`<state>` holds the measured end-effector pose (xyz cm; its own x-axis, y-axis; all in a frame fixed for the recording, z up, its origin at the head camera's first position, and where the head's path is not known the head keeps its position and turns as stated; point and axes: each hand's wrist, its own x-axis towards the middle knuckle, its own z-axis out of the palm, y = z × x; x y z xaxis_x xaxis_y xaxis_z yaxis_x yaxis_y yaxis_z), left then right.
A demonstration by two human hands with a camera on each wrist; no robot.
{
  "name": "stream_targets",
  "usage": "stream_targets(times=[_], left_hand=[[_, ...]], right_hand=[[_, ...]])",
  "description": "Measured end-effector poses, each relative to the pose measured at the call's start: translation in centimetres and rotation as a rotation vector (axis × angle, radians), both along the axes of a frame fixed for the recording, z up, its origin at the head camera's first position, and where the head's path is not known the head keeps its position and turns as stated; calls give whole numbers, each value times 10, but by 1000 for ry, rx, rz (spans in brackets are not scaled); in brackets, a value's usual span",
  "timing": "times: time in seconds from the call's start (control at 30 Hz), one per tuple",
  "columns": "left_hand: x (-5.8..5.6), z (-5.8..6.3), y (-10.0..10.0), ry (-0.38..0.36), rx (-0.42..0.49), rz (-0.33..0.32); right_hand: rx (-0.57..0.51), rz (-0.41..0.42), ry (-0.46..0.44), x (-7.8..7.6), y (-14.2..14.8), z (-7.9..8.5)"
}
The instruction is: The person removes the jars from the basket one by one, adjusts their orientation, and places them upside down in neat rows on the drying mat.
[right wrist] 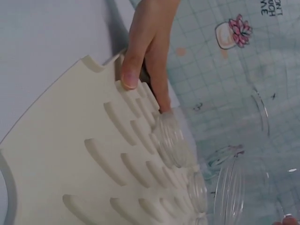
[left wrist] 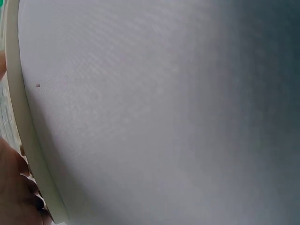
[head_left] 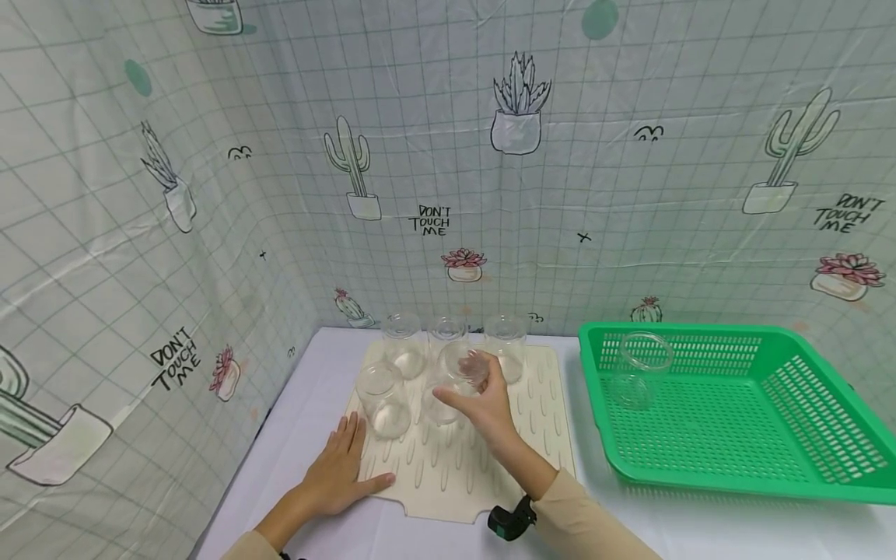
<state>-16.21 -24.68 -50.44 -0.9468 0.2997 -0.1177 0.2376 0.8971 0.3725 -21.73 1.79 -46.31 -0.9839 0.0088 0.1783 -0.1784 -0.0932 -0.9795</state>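
In the head view my right hand (head_left: 493, 404) holds a clear jar (head_left: 442, 400) above the middle of a cream ridged mat (head_left: 455, 474), thumb on its near side and fingers on its right. That jar (right wrist: 228, 194) hangs close over the mat in the right wrist view, with a fingertip at the frame's corner. My left hand (head_left: 336, 474) rests on the mat's left edge, fingers stretched forward and thumb across the ridges. Near its fingertips a clear jar (head_left: 385, 404) stands on the mat. Behind it three more jars stand in a row, including a left one (head_left: 403, 350) and a right one (head_left: 507, 350).
To the right sits a green plastic basket (head_left: 700, 482) with one clear jar (head_left: 633, 373) inside at its left end. White cloth (head_left: 287, 435) covers the table. A curtain (head_left: 574, 194) printed with cacti hangs behind and along the left.
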Motion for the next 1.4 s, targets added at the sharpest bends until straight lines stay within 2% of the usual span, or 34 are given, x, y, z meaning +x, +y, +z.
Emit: stream_targets(times=[0.2,0.5,0.93,1.2,1.4], left_hand=[[2,-1,0,-4,11,3],[1,-2,0,41,32,-13],[3,-4,-1,50,41,-18],[3,4,3,7,-3,0],[3,2,3,2,-7,5]], right_hand=[[113,21,11,-2,-5,-7],[235,75,33,-5,-13,-17],[301,112,52,-9,-17,-32],[396,128,16,-12,-12,-33],[405,148,-16,-13,-9,-29]])
